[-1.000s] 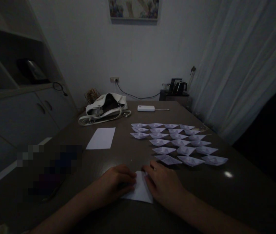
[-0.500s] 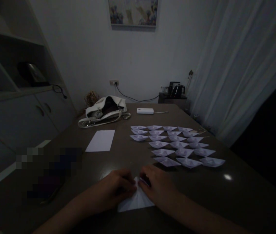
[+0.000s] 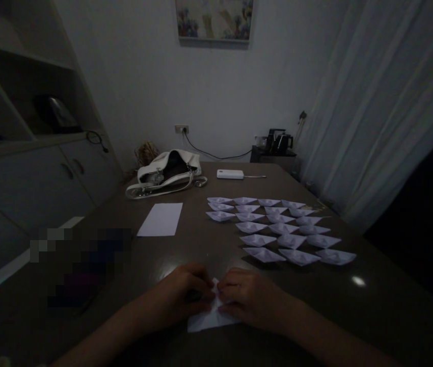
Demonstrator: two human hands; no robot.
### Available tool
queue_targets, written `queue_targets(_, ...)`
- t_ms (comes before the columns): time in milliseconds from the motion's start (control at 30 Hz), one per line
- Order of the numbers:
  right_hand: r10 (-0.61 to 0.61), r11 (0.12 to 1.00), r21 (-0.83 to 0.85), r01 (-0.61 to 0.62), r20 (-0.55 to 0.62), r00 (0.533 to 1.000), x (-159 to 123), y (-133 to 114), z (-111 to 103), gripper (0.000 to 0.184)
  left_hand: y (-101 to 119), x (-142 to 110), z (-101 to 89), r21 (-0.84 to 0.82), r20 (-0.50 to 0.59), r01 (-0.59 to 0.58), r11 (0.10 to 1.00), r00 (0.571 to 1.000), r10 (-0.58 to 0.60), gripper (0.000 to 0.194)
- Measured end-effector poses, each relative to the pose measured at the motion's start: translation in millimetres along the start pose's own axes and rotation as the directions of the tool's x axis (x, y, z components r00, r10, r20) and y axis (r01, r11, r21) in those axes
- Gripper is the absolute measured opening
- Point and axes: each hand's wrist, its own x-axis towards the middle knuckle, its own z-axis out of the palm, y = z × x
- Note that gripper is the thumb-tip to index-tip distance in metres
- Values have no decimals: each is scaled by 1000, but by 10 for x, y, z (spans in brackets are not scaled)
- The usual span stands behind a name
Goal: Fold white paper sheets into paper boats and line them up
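A folded sheet of white paper [image 3: 211,320] lies at the near side of the table, its top narrowing to a point between my hands. My left hand [image 3: 188,293] grips its left side, thumb and fingers pinched near the tip. From the right, my right hand [image 3: 249,298] closes on the other side of the paper, its fingertips meeting the left ones near the middle. Both hands cover parts of the folds. Beyond my right hand stand several folded paper boats [image 3: 264,255] in rows. A flat white sheet [image 3: 161,219] rests farther off to the left.
The dark table [image 3: 186,250] carries an open white handbag [image 3: 170,171] at the back left. A white power bank [image 3: 230,174] with a short cable lies right of it. A blurred, pixelated patch hides something at the left. White curtains [image 3: 357,102] hang on the right.
The paper's top has gone from a broad flap to a narrow point, and its lower edge has spread. My hands have drawn closer together over it. The boats have stayed put.
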Motion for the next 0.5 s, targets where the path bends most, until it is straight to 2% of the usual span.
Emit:
queue_targets(233, 11, 999, 41, -12, 12, 1000, -25, -51, -47, 16, 78, 26, -65, 26, 61, -32, 999, 998, 31, 15)
queue_targets(500, 52, 987, 156, -49, -14, 999, -35, -118, -161, 18, 129, 0, -15, 83, 82, -52, 995, 996, 45, 19)
